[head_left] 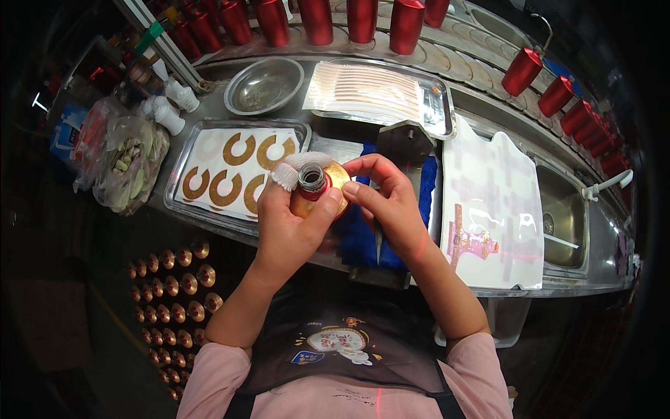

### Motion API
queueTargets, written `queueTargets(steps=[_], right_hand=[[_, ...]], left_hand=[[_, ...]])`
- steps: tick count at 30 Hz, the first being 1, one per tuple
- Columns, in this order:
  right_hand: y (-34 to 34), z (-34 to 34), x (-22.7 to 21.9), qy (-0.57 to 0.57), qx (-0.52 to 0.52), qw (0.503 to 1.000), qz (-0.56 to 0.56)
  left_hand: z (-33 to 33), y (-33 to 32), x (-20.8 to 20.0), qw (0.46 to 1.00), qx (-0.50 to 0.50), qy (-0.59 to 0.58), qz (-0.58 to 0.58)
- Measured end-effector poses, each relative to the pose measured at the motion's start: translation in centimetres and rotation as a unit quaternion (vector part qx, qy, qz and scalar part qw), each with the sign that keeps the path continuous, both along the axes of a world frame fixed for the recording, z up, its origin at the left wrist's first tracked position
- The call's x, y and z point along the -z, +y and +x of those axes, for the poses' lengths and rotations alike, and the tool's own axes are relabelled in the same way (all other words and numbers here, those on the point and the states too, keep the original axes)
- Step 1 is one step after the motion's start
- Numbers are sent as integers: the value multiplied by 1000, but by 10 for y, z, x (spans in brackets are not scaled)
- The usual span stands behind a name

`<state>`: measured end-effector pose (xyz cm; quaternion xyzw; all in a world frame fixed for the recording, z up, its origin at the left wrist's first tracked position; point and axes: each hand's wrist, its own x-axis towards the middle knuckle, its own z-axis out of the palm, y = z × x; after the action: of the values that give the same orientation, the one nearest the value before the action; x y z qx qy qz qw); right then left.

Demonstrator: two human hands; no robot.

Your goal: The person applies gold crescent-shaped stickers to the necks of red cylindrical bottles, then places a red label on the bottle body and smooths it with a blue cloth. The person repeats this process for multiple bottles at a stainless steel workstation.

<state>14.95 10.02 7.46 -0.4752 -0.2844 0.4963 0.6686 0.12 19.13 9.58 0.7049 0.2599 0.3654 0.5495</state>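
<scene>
A bottle with a red neck, a bare threaded mouth (pixel 312 179) and a shiny gold shoulder (pixel 340 176) is held upright in front of me, over the counter's front edge. My left hand (pixel 289 227) wraps round it from the left, thumb along the shoulder. White knitted fabric (pixel 304 162), like part of a glove, shows at that hand's fingers behind the neck. From the right, my right hand (pixel 391 206) grips the shoulder's edge, thumb and index finger bent against the gold. The bottle's lower body is hidden.
A tray (pixel 183 150) holds a sheet of gold C-shaped decals. Behind are a steel bowl (pixel 264 85) and a tray of strips (pixel 366 91). Blue cloth (pixel 427 199) and a white decal sheet (pixel 499 188) lie right, before a sink (pixel 564 216). Red bottles (pixel 361 21) line the conveyor.
</scene>
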Motion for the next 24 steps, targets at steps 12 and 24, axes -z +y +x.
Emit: queueTargets(steps=[12,24], right_hand=[[10,0,-1,-105,37,994,15],[-26,5,-31,45,100,992,-58]], left_hand=[[0,1,6,1000,2,-13,0],[-34,13,8,988,78,49,121]])
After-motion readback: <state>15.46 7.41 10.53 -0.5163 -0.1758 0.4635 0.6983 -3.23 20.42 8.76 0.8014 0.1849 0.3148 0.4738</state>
